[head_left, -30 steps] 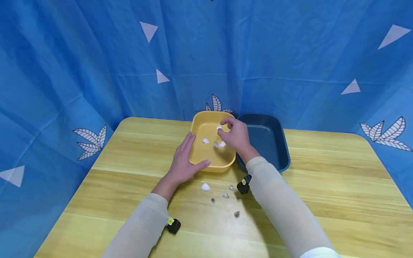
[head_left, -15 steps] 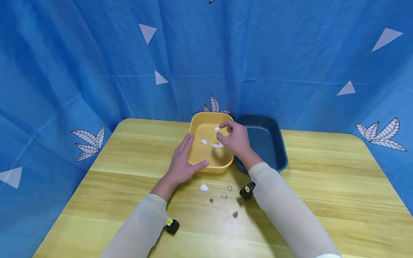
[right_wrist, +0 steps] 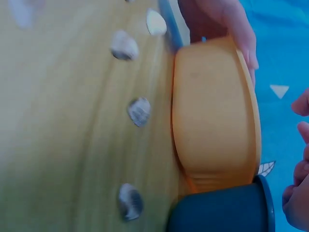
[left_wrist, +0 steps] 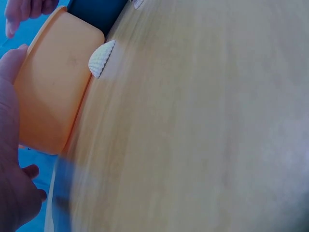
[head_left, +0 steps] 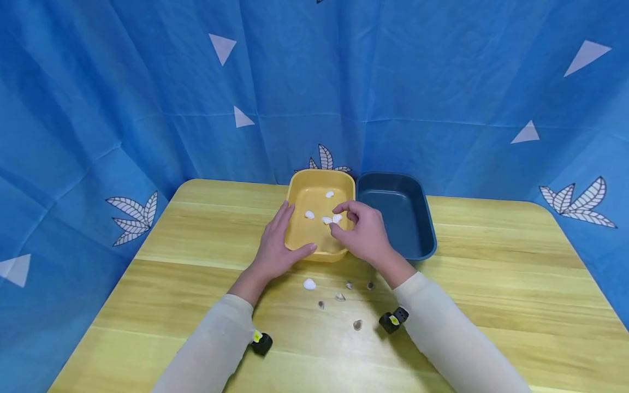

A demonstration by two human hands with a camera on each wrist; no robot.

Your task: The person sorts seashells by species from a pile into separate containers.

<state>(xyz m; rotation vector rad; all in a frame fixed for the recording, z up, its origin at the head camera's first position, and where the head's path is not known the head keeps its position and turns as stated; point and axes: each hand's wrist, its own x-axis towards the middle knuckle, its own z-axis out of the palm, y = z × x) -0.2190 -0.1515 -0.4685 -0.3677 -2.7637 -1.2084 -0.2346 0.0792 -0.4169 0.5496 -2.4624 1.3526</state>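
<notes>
A yellow tray (head_left: 320, 255) stands at the back of the table with several white seashells (head_left: 309, 215) inside. My left hand (head_left: 275, 248) rests against the tray's near left corner, fingers fairly straight along the left side and thumb at the front rim. Above the tray's right side is my right hand (head_left: 361, 229), thumb and index finger bent but apart. A white shell (head_left: 337, 218) on the tray floor shows in the gap between them; I see nothing held. In the right wrist view, fingertips of the right hand (right_wrist: 300, 179) show at the right edge.
A dark blue tray (head_left: 426, 234) stands right beside the yellow one. On the wooden table (head_left: 491, 262) in front lie a white shell (head_left: 309, 284) and several small brownish-grey shells (head_left: 357, 325). A blue curtain (head_left: 314, 82) hangs behind the table.
My right hand has moved toward me and slightly right within the yellow tray's area, uncovering the shell at the back and a brownish shell on the table. The left hand stays put.
</notes>
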